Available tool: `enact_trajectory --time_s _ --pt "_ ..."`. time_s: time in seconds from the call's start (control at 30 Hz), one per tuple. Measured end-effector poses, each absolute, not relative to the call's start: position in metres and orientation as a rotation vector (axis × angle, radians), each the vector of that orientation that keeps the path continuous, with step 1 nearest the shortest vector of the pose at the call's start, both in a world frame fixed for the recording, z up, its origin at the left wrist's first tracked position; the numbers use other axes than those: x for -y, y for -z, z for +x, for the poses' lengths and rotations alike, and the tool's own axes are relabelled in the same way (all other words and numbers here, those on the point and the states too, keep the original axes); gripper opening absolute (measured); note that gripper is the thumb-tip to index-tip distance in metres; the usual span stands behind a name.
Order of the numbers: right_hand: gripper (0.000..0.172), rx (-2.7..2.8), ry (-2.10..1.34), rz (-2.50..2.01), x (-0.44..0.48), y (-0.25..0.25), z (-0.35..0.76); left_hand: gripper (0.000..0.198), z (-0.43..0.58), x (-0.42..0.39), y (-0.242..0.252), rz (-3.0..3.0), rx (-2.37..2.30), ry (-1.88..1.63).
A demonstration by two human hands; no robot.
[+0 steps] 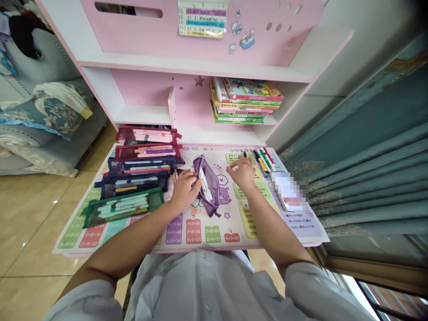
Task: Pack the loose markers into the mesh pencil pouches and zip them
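A purple mesh pencil pouch (214, 180) lies unzipped in the middle of the desk, with white pens (205, 185) inside. My left hand (184, 189) is closed on the pouch's left edge. A dark item partly shows behind that hand; I cannot make it out. To the right of the pouch, my right hand (243, 174) hovers over the desk mat with thumb and fingers pinched. A dark pen end (245, 154) sticks out just beyond its fingers, the rest hidden; whether it is held cannot be told. Several pens and markers (264, 159) lie beside this hand.
Filled mesh pouches line the left side: two red (147, 153), two dark blue (115, 168) and a green one (93, 214). A phone (286, 191) rests at the right. Stacked books (247, 104) occupy the pink shelf. Curtains (361, 178) hang at the right.
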State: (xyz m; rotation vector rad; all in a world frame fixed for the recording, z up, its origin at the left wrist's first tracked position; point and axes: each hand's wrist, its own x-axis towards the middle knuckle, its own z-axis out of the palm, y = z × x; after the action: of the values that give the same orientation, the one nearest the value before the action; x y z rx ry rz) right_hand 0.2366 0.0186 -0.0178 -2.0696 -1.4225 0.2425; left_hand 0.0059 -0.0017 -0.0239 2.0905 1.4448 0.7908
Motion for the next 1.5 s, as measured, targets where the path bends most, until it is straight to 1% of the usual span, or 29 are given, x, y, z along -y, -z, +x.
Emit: enact_trajectory --time_s 0.1,0.23,0.3,0.43,0.5,0.77,0.97,1.13,1.27,1.43,1.5 --pt "0.009 1.350 -0.187 -2.129 -0.027 0.025 0.250 0.030 0.005 0.002 0.025 2.098 -1.439 -0.791" --pt "0.014 1.279 -0.136 -2.204 -0.036 0.032 0.265 0.030 0.006 0.003 0.022 2.090 -1.441 -0.789" --pt "0.022 1.239 -0.111 -2.263 -0.039 0.035 0.272 0.030 0.006 0.003 0.020 2.089 -1.446 -0.791" --pt "0.044 1.148 -0.056 -2.351 -0.045 0.041 0.287 0.028 0.006 0.003 0.021 2.103 -1.461 -0.805" --pt "0.047 1.134 -0.040 -2.380 -0.048 0.045 0.294 0.028 0.006 0.003 0.024 2.107 -1.464 -0.820" --pt "0.039 1.178 -0.128 -2.449 -0.049 0.049 0.300 0.029 0.005 0.003 0.022 2.111 -1.457 -0.788" --pt "0.040 1.195 -0.159 -2.477 -0.047 0.044 0.298 0.028 0.005 0.004 0.018 2.104 -1.466 -0.773" --pt "0.034 1.234 -0.146 -2.463 -0.047 0.043 0.298 0.029 0.006 0.003 0.019 2.092 -1.445 -0.778" --pt "0.036 1.262 -0.167 -2.450 -0.047 0.044 0.297 0.029 0.006 0.003 0.021 2.091 -1.442 -0.799" --pt "0.020 1.309 -0.201 -2.372 -0.043 0.037 0.283 0.029 0.005 0.002 0.024 2.097 -1.437 -0.804" --pt "0.019 1.315 -0.206 -2.284 -0.038 0.033 0.273 0.031 0.005 0.002 0.024 2.097 -1.434 -0.798"
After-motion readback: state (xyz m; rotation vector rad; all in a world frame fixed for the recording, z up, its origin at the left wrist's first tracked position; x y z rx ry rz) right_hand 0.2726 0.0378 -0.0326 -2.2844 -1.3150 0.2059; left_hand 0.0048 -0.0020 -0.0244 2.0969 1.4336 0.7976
